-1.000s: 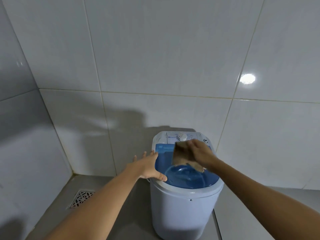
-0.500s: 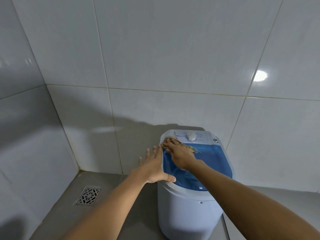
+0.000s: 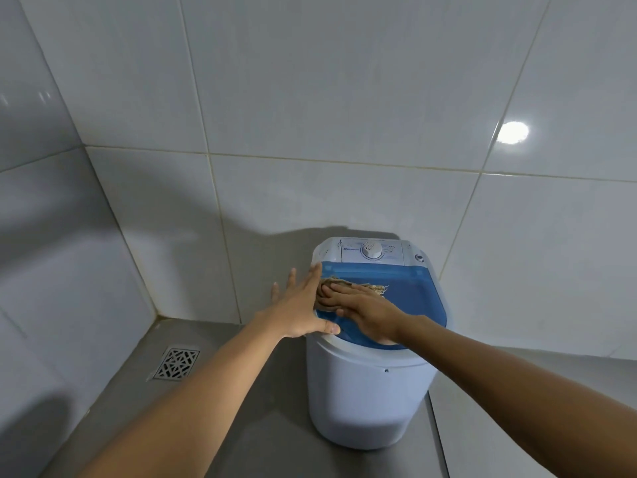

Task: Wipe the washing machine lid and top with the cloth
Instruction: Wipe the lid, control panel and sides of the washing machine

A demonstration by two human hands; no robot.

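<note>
Glossy white tiled walls (image 3: 310, 98) meet at a corner above the grey floor (image 3: 262, 426), where a small round white plastic washing machine (image 3: 365, 391) stands against the back wall. Its translucent blue lid (image 3: 410, 298) is shut. The left hand (image 3: 303, 308), fingers spread flat, braces against the machine's left rim as before. The right hand (image 3: 365, 312), flat and open, presses a frayed tan cloth (image 3: 362, 286) onto the lid's left edge; half a second ago it was at the lid's far-left corner by the white control dial (image 3: 371, 250). A square metal drain grate (image 3: 176, 363) sits in the floor's left corner.
</note>
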